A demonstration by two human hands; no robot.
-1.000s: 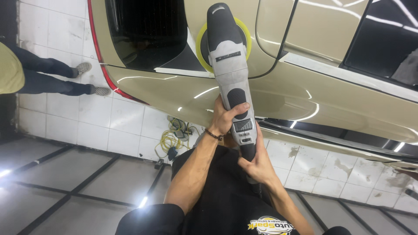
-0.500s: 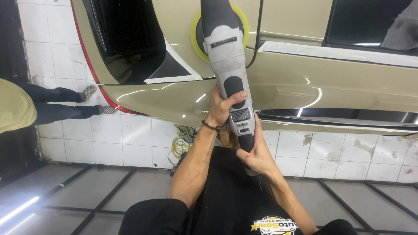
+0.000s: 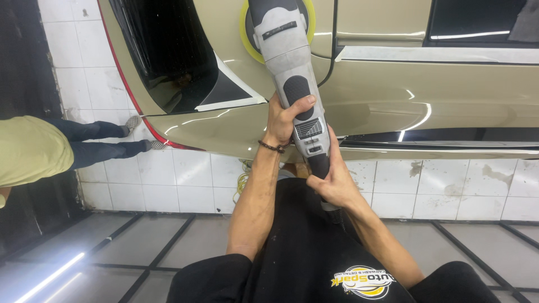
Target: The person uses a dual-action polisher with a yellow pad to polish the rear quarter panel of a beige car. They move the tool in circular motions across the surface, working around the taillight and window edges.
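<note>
Both hands hold a grey electric polisher (image 3: 283,50) against the glossy beige car body (image 3: 393,95). My left hand (image 3: 286,120), with a dark bracelet on its wrist, grips the black grip patch in the middle of the tool's body. My right hand (image 3: 331,185) is closed around the dark rear handle, closer to my chest. The yellow foam pad (image 3: 246,33) at the tool's head lies flat on the panel beside a door seam, and the top edge of the view cuts part of it off.
Pale masking tape (image 3: 230,104) edges the dark window (image 3: 163,56) and trim. Another person in a yellow-green top and dark trousers (image 3: 33,148) stands at the left. A coiled yellow cord (image 3: 242,182) lies on the white tiles near my arm.
The polisher has slid along the panel toward the top of the view and now looks closer. Both hands kept their grips. The other person sits lower in the frame.
</note>
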